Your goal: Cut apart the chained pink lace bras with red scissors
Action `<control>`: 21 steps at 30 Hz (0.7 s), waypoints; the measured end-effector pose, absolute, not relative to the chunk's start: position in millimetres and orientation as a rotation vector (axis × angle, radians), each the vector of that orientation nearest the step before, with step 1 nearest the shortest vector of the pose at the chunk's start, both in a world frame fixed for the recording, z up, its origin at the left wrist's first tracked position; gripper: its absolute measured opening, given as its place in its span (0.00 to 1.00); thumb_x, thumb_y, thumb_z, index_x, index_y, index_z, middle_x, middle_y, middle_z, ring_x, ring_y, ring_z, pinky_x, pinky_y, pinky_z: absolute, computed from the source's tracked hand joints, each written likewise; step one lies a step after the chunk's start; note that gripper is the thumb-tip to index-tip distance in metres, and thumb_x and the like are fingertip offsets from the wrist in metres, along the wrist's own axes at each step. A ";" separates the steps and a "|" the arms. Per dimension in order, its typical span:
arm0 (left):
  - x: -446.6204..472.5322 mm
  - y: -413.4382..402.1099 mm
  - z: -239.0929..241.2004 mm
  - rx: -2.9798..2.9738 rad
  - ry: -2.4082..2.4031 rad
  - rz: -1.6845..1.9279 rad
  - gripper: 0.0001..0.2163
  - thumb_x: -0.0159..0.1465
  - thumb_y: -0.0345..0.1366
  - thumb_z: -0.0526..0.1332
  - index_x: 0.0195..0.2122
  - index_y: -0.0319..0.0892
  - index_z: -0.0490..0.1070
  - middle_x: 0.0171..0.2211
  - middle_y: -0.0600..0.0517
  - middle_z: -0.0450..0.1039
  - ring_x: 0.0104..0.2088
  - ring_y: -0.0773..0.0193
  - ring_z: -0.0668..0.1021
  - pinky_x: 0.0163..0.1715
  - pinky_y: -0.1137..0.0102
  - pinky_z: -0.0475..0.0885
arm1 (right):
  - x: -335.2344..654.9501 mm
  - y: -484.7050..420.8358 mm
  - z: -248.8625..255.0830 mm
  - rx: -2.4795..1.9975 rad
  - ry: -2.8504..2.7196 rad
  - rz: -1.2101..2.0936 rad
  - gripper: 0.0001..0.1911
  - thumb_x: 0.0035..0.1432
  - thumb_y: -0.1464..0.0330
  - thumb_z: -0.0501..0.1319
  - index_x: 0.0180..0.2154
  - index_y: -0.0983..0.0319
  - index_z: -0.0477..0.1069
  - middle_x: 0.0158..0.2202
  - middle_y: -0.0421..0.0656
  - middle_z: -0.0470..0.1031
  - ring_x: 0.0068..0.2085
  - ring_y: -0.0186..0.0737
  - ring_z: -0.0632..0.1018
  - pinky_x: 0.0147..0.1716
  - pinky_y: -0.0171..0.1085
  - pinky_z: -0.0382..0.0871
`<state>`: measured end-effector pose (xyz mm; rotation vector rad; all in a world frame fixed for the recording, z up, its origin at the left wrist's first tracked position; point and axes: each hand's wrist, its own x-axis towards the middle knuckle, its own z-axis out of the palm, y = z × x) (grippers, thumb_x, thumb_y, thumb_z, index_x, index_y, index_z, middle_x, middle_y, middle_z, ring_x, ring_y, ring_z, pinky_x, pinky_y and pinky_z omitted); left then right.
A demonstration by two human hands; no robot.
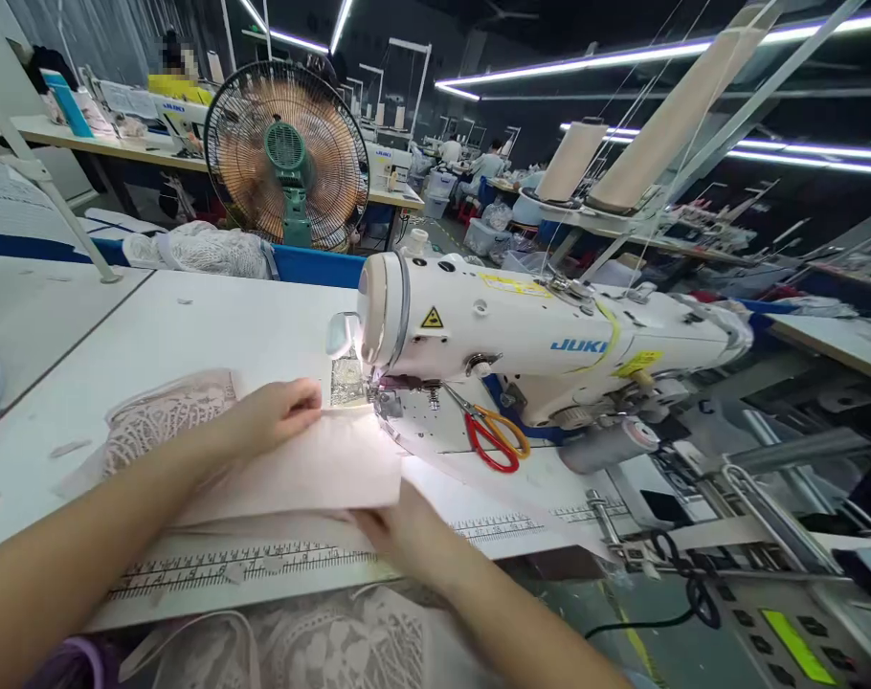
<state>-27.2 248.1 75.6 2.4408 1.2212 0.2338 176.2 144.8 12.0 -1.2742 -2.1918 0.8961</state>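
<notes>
A piece of pale pink fabric (335,459) lies at the needle end of a white sewing machine (507,321), its upper edge reaching the lit presser foot area. My left hand (281,416) is closed on the fabric's upper left edge, thumb and fingers together. Nearer the table's front, my right hand (403,536) pinches the fabric's lower right edge; part of its fingers is hidden. Patterned lace (169,416) of the same pale colour spreads left of my left hand. More lace (342,641) hangs below the table edge, between my forearms.
Red-and-orange-handled scissors (497,435) lie on the machine bed. A printed ruler (263,560) runs along the table's front. A grey thread cone (614,442) rests at right. Behind the table stand a large fan (287,158) and thread cones (665,124); people sit farther back.
</notes>
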 end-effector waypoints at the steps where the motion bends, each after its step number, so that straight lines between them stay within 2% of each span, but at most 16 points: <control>1: -22.3 256.5 70.6 2.454 1.247 0.232 0.07 0.62 0.37 0.48 0.28 0.44 0.58 0.23 0.55 0.64 0.24 0.64 0.68 0.24 0.73 0.61 | 174.0 132.1 14.8 -1.236 -2.246 0.890 0.08 0.57 0.75 0.57 0.32 0.64 0.75 0.37 0.45 0.75 0.38 0.40 0.76 0.39 0.37 0.72; 5: -1.2 275.2 43.6 2.530 1.295 0.162 0.06 0.60 0.35 0.51 0.26 0.44 0.59 0.23 0.53 0.69 0.24 0.61 0.70 0.23 0.71 0.58 | 179.5 105.0 33.5 -1.028 -2.563 0.771 0.07 0.57 0.70 0.58 0.33 0.63 0.74 0.36 0.44 0.75 0.35 0.38 0.76 0.37 0.32 0.72; 7: 4.2 275.1 33.5 2.585 1.297 0.127 0.06 0.61 0.35 0.51 0.27 0.44 0.62 0.24 0.53 0.71 0.24 0.60 0.72 0.22 0.71 0.58 | 191.0 112.8 41.7 -1.085 -2.540 0.620 0.08 0.59 0.70 0.56 0.34 0.62 0.73 0.36 0.44 0.76 0.36 0.38 0.76 0.38 0.33 0.72; 10: 4.0 270.4 27.1 2.680 1.318 0.104 0.06 0.62 0.36 0.51 0.33 0.44 0.66 0.25 0.52 0.74 0.25 0.58 0.74 0.22 0.70 0.59 | 209.7 138.7 42.0 -1.275 -2.436 0.278 0.08 0.60 0.71 0.55 0.40 0.65 0.71 0.46 0.52 0.74 0.48 0.47 0.73 0.47 0.44 0.70; 12: 1.5 267.1 27.3 2.751 1.337 0.108 0.08 0.63 0.34 0.51 0.39 0.42 0.68 0.28 0.49 0.75 0.26 0.56 0.76 0.23 0.69 0.61 | 216.9 151.0 33.9 -1.309 -2.471 0.190 0.11 0.57 0.71 0.58 0.43 0.66 0.70 0.51 0.55 0.72 0.52 0.52 0.71 0.50 0.50 0.68; 14: -0.4 263.6 29.1 2.834 1.316 0.132 0.13 0.64 0.30 0.50 0.46 0.43 0.68 0.37 0.45 0.75 0.33 0.55 0.77 0.30 0.66 0.66 | 217.9 151.9 23.2 -1.297 -2.513 0.214 0.14 0.55 0.71 0.61 0.45 0.67 0.70 0.51 0.54 0.72 0.51 0.52 0.71 0.49 0.50 0.69; 16: -0.1 259.2 30.2 2.922 1.218 0.163 0.17 0.64 0.26 0.50 0.51 0.47 0.67 0.48 0.44 0.72 0.43 0.54 0.76 0.42 0.60 0.66 | 214.1 143.1 13.3 -1.284 -2.515 0.265 0.16 0.54 0.71 0.62 0.46 0.67 0.69 0.51 0.52 0.72 0.50 0.51 0.72 0.48 0.48 0.69; 18: 2.8 253.6 28.7 3.072 1.009 0.232 0.16 0.65 0.25 0.50 0.49 0.48 0.70 0.52 0.46 0.70 0.49 0.56 0.72 0.50 0.59 0.62 | 208.9 131.3 6.1 -1.272 -2.495 0.304 0.19 0.54 0.70 0.61 0.49 0.67 0.68 0.53 0.52 0.71 0.51 0.51 0.71 0.50 0.48 0.69; 19: 5.1 250.5 26.7 3.145 0.897 0.271 0.15 0.65 0.25 0.50 0.45 0.45 0.72 0.52 0.46 0.70 0.49 0.56 0.72 0.50 0.59 0.63 | 206.5 126.4 3.7 -1.270 -2.483 0.319 0.20 0.54 0.69 0.62 0.50 0.67 0.68 0.54 0.52 0.70 0.52 0.51 0.70 0.50 0.48 0.68; 21: 10.3 244.3 20.7 3.243 0.740 0.324 0.14 0.65 0.23 0.50 0.34 0.41 0.75 0.46 0.45 0.74 0.43 0.57 0.73 0.43 0.62 0.66 | 203.6 120.3 1.2 -1.281 -2.467 0.338 0.23 0.55 0.68 0.62 0.52 0.67 0.66 0.55 0.52 0.69 0.54 0.52 0.69 0.51 0.49 0.68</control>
